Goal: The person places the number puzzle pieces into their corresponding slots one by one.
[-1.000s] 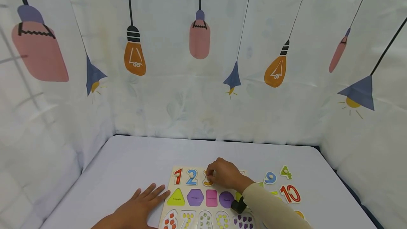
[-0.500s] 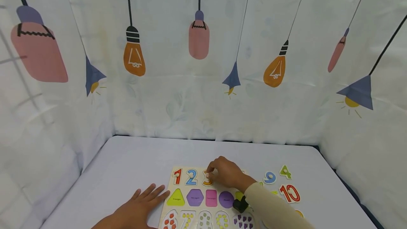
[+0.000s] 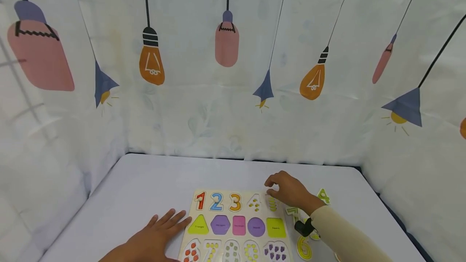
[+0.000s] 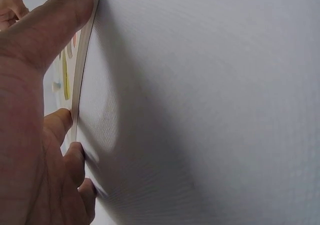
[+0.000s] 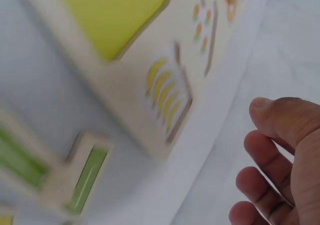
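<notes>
A wooden number puzzle board lies on the white table. Number pieces 1, 2 and 3 sit in its top row; the 4 recess and 5 recess show printed pictures. My left hand rests spread at the board's left edge, its thumb and fingertips touching that edge in the left wrist view. Past the board's upper right corner hovers my right hand, fingers loosely bent with nothing between them. In the right wrist view the hand is apart from the board.
Loose number pieces lie right of the board: a green 4, a green 7 and a yellow 6. The right forearm hides others. A white curtain printed with lamps stands behind the table.
My right hand has let go of the 3 piece and moved right, past the board's top right corner. The 3 stays in its recess. My left hand keeps its place on the board.
</notes>
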Motion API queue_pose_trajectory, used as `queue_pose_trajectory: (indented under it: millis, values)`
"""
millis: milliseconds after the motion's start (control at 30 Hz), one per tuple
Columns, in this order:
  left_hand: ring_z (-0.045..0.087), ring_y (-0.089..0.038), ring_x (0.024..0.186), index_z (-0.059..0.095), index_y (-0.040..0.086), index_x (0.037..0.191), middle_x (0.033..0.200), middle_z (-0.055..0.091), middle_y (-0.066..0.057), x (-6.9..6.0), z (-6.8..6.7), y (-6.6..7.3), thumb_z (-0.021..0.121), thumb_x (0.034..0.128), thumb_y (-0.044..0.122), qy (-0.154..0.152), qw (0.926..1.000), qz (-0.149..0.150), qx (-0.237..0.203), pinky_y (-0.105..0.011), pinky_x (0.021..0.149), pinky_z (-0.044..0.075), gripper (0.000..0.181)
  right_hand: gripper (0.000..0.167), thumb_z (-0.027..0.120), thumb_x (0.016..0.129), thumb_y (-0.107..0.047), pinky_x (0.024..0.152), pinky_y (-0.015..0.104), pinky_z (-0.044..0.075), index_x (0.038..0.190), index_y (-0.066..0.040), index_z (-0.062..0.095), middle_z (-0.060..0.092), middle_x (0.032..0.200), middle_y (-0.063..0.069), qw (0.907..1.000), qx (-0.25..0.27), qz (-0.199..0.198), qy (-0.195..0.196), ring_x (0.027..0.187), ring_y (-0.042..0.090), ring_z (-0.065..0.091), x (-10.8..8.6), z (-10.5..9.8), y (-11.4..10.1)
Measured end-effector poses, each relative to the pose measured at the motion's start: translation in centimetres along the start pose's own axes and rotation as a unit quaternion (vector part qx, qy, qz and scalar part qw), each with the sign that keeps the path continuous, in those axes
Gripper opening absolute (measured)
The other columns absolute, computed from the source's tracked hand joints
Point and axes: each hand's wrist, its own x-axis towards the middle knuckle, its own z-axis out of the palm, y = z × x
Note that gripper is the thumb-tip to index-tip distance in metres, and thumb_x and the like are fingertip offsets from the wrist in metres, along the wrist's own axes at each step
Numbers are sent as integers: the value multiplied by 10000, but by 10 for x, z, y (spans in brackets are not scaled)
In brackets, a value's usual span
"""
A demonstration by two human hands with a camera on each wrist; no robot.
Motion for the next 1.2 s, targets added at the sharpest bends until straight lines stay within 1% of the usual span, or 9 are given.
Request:
queue_pose_trajectory:
  millis: [67, 233, 433, 533, 700, 800, 933, 1067, 1200]
  values:
    - [282, -451, 1485, 427, 183, 1575, 1611, 393, -110, 0, 0, -1, 686, 713, 839, 34, 10000, 53, 15, -764, 1098, 215, 1115, 206, 799, 913, -208, 875, 424, 540, 1108, -159, 755, 630, 1054, -63, 9998, -32, 189, 74, 1041, 233, 629, -4, -4, 10]
    - [276, -452, 1487, 426, 183, 1574, 1611, 393, -110, 1, 1, -4, 717, 704, 814, 34, 10000, 60, 22, -771, 1095, 208, 1114, 216, 808, 903, -215, 880, 442, 546, 1109, -174, 758, 648, 1050, -62, 9980, -212, 563, 203, 1045, 235, 630, -15, -15, 35]
    - [278, -448, 1487, 428, 192, 1574, 1611, 395, -105, 2, 1, -6, 722, 697, 815, 72, 9999, 99, 37, -772, 1093, 214, 1115, 272, 806, 904, -220, 919, 517, 543, 1163, -163, 747, 662, 1129, 3, 9942, -144, 1050, 205, 1108, 280, 621, -32, -29, 66]
    - [285, -447, 1484, 429, 196, 1574, 1610, 397, -103, 2, 2, -6, 704, 699, 832, 107, 9998, 140, 92, -769, 1092, 223, 1116, 291, 800, 907, -215, 925, 553, 535, 1186, -154, 743, 669, 1162, 43, 9923, -100, 1211, 239, 1129, 322, 616, -40, -31, 83]
    - [284, -445, 1485, 427, 204, 1575, 1609, 399, -102, 2, 2, -6, 714, 699, 821, 78, 9999, 93, 57, -770, 1095, 216, 1109, 303, 786, 912, -184, 920, 604, 521, 1199, -101, 734, 667, 1207, 139, 9897, -40, 1388, 337, 1139, 401, 605, -54, -34, 112]
    - [281, -446, 1486, 428, 204, 1574, 1609, 399, -102, 1, 2, -5, 717, 697, 819, 69, 10000, 71, 11, -770, 1096, 212, 1109, 301, 782, 908, -163, 923, 620, 509, 1191, -76, 729, 667, 1209, 166, 9877, -40, 1519, 357, 1139, 421, 595, -59, -35, 125]
    - [287, -446, 1484, 430, 198, 1573, 1607, 402, -105, 0, 1, -4, 697, 702, 837, 64, 9999, 81, 13, -768, 1094, 220, 1112, 268, 769, 909, -134, 938, 620, 503, 1166, -70, 727, 677, 1184, 152, 9856, -35, 1671, 255, 1135, 416, 593, -63, -32, 137]
    - [288, -442, 1485, 430, 193, 1573, 1610, 397, -103, 0, 0, -3, 667, 704, 864, 3, 10000, 62, 43, -766, 1094, 223, 1123, 211, 750, 925, -129, 938, 617, 504, 1127, -71, 731, 691, 1147, 120, 9835, 87, 1800, 131, 1126, 404, 603, -66, -27, 147]
    - [272, -442, 1492, 425, 205, 1577, 1618, 386, -93, 1, 1, -1, 692, 705, 839, -72, 10000, -14, 2, -767, 1101, 205, 1111, 155, 736, 940, -135, 887, 553, 538, 1082, -74, 730, 700, 1058, 57, 9825, 123, 1859, 76, 1032, 309, 639, -67, -25, 155]
